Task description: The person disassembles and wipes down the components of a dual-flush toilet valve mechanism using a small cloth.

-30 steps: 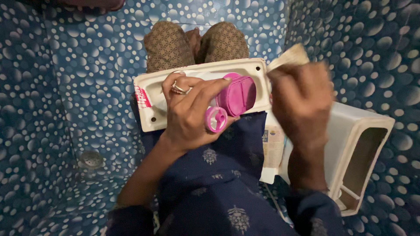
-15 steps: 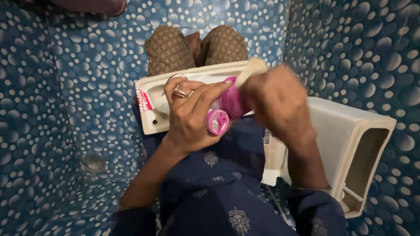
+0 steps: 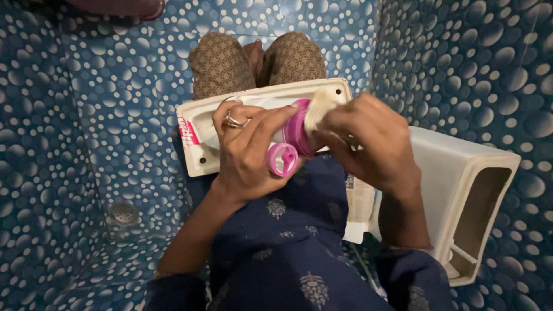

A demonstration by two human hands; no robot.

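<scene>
Head view, where the work sits: the pink round plastic part [image 3: 296,133] is held up over the person's lap, in front of the white rectangular ceramic cistern lid [image 3: 199,141] that lies across the knees.
Head view, left hand: the left hand [image 3: 245,152], with a ring on one finger, has its fingers [image 3: 265,124] curled round the pink part from the left; a smaller pink round cap [image 3: 282,159] shows just under the thumb.
Head view, right hand: the right hand [image 3: 368,141] pinches a small cream-coloured pad or cloth [image 3: 319,109] against the top of the pink part; its fingers are closed narrow on it.
Head view, blur: the cream piece is smeared, so I cannot tell exactly what it is.
Head view, surroundings: a white ceramic cistern tank [image 3: 461,190] lies on its side just to the right, open end toward the camera, on a blue tiled floor with white dots [image 3: 80,115]; a round metal floor drain [image 3: 122,213] sits well to the left.
Doing it well, as I judge it: keep the left grip firm and low so the part does not turn, and work the cream piece with small strokes.
Risk, as I judge it: the lid rests loose on the knees and could slide if the legs shift.
</scene>
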